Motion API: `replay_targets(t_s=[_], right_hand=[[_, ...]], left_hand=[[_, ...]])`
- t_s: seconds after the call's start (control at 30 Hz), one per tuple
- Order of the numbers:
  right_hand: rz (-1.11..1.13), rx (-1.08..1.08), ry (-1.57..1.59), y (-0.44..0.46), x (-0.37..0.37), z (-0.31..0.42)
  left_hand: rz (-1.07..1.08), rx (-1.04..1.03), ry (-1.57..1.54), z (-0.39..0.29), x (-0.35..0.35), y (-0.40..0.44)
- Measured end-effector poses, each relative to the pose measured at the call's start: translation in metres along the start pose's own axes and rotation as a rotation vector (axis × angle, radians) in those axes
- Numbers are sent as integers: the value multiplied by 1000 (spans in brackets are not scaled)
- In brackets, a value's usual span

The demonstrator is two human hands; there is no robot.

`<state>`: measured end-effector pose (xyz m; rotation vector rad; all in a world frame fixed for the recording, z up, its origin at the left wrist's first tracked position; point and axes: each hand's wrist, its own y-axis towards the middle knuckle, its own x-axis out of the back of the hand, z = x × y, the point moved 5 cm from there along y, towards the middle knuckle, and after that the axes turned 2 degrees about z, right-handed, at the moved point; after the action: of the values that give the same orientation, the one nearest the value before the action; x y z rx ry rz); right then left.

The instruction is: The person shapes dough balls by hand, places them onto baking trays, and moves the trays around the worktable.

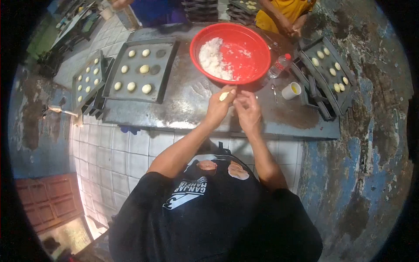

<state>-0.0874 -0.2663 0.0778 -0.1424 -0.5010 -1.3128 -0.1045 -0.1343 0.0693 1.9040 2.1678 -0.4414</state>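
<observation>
My left hand is closed around a piece of pale yellow dough, which shows between the thumb and fingers. Right beside it, my right hand has its fingers bent and the fingertips drawn together near the left fingers; whatever they pinch is hidden. Both hands are over the metal table, just in front of a big red basin. White, crumbly, shredded filling is heaped on the basin's left side. To the left, a dark baking tray carries several pale dough balls in spaced rows.
Right of the basin stand a clear bottle with a red cap, a spoon and a white cup with yellow contents. Stacked trays with dough balls occupy the right and far left. Across the table are two people, one in yellow.
</observation>
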Motion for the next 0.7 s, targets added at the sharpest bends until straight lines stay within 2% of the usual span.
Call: replay_targets(t_s=[0.03, 0.07, 0.1, 0.13, 0.2, 0.23, 0.27, 0.3, 0.33, 0.4, 0.43, 0.47, 0.53, 0.57, 0.6, 0.67, 0.7], right_hand=[[-32, -119, 278, -1, -6, -8], [-59, -248, 555, -4, -15, -16], [-64, -225, 786, -3, -22, -16], [37, -284, 937, 0, -30, -24], [458, -386, 983, 4, -42, -42], [476, -390, 993, 3, -43, -19], [612, -200, 482, 9, -39, 7], [707, 1, -34, 12, -40, 34], [722, 6, -25, 11, -47, 48], [512, 270, 91, 13, -61, 85], [507, 81, 741, 19, -85, 73], [527, 76, 742, 23, -99, 72], [84, 392, 140, 27, -107, 82], [144, 450, 31, 22, -130, 86], [171, 449, 34, 20, -154, 88], [248, 121, 153, 20, -200, 76], [426, -249, 329, 29, -223, 74]], left_hand=[[-19, -167, 400, -2, 7, 0], [-41, -160, 412, 6, 17, -2], [27, -147, 372, 3, 19, -9], [95, -133, 330, -3, 18, -17], [54, -180, 418, -24, 26, -37], [112, -64, 540, -34, 32, -46], [169, 50, 659, -38, 40, -52], [191, 131, 639, -31, 56, -51], [175, 137, 643, -34, 66, -51], [41, 353, 664, -32, 97, -48], [-15, 380, 592, -31, 111, -46], [-72, 403, 520, -30, 125, -45], [-162, 159, 160, -48, 140, -41], [-154, 236, 10, -40, 149, -40], [-177, 238, -3, -45, 157, -40], [-226, 199, -336, -60, 170, -43], [-182, 95, -107, -60, 192, -37]])
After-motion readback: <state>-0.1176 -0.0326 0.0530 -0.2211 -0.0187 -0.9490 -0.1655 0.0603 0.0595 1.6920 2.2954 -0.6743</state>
